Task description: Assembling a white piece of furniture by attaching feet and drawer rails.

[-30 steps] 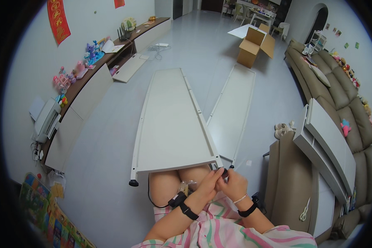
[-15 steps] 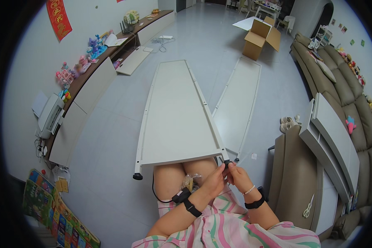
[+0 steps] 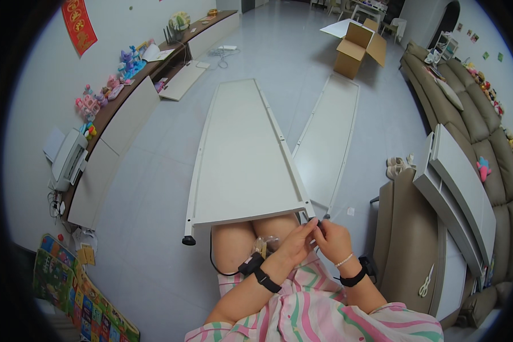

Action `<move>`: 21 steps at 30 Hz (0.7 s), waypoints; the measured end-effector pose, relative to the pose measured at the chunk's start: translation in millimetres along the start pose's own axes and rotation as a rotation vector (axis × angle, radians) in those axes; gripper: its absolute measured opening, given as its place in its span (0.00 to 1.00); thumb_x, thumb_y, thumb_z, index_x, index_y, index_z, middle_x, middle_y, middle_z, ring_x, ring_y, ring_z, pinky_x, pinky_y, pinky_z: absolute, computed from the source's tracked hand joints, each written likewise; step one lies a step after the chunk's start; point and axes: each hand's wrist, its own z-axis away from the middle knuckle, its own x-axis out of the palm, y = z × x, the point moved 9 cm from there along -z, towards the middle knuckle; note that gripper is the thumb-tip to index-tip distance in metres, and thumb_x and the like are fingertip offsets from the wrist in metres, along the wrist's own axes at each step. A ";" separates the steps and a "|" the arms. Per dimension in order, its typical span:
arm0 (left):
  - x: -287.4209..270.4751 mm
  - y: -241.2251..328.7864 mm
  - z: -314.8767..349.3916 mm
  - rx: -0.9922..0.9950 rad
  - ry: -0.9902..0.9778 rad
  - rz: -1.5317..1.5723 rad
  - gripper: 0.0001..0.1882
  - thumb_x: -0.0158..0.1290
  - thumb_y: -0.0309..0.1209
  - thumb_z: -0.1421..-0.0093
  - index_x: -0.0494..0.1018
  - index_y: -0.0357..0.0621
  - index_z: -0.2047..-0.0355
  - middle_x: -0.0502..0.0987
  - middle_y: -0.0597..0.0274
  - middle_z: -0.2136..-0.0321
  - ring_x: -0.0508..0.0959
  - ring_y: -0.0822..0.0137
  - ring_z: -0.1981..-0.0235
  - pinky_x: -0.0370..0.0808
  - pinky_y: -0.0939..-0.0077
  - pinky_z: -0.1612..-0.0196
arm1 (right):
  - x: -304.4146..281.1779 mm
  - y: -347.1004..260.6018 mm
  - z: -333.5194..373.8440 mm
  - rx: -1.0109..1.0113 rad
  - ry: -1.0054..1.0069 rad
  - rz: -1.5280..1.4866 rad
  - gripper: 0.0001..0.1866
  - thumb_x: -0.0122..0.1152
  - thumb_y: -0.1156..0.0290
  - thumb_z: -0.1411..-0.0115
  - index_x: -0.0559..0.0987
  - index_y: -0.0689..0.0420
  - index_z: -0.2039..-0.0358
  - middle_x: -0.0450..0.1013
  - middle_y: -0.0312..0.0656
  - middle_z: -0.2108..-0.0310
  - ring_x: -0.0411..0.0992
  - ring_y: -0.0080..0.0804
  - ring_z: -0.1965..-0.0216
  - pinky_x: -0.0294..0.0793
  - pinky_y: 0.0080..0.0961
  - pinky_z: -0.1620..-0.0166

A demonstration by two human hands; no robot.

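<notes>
A long white panel [image 3: 242, 154] with a raised rim rests with its near end over my legs. At its near right corner is a black foot [image 3: 318, 222], mostly covered by my fingers. My left hand [image 3: 297, 244] pinches at this foot from the left, thumb and fingers closed. My right hand [image 3: 334, 241] is curled round it from the right, its fingertips hidden. A matching black foot [image 3: 188, 240] sits on the near left corner. Between my thighs lies a clear plastic bag [image 3: 266, 245] with small parts inside.
A second white panel [image 3: 325, 145] lies on the floor to the right. Beyond it stands an open cardboard box [image 3: 353, 52]. Grey panels [image 3: 461, 194] and scissors [image 3: 426, 282] lie on the sofa [image 3: 396, 233]. A low cabinet [image 3: 122, 134] lines the left wall.
My right hand has turned and closed further over the black foot, hiding more of it. My left hand stays at the corner, shifted slightly. The view has moved a little.
</notes>
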 end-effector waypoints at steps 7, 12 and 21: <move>-7.3 -3.6 -1.0 0.045 0.022 0.097 0.16 0.46 0.46 0.29 0.75 0.49 0.57 0.79 0.69 0.64 0.77 0.70 0.61 0.73 0.68 0.55 | 47.0 36.5 10.9 0.385 -0.250 -0.652 0.27 0.43 0.54 0.32 0.80 0.61 0.76 0.69 0.40 0.88 0.67 0.32 0.85 0.65 0.31 0.77; 7.3 0.1 4.8 0.033 -0.331 0.007 0.16 0.42 0.43 0.27 0.74 0.47 0.55 0.79 0.67 0.62 0.76 0.68 0.58 0.72 0.67 0.52 | 76.7 59.4 20.2 0.585 -0.400 -0.967 0.30 0.40 0.53 0.32 0.80 0.62 0.78 0.68 0.38 0.88 0.65 0.27 0.84 0.64 0.27 0.75; -13.1 3.7 -1.5 0.053 0.088 0.000 0.12 0.53 0.43 0.32 0.75 0.51 0.57 0.78 0.72 0.61 0.76 0.73 0.59 0.72 0.69 0.52 | 11.0 24.3 2.3 0.241 -0.051 -0.126 0.20 0.49 0.60 0.35 0.80 0.63 0.72 0.76 0.48 0.81 0.77 0.39 0.76 0.73 0.35 0.71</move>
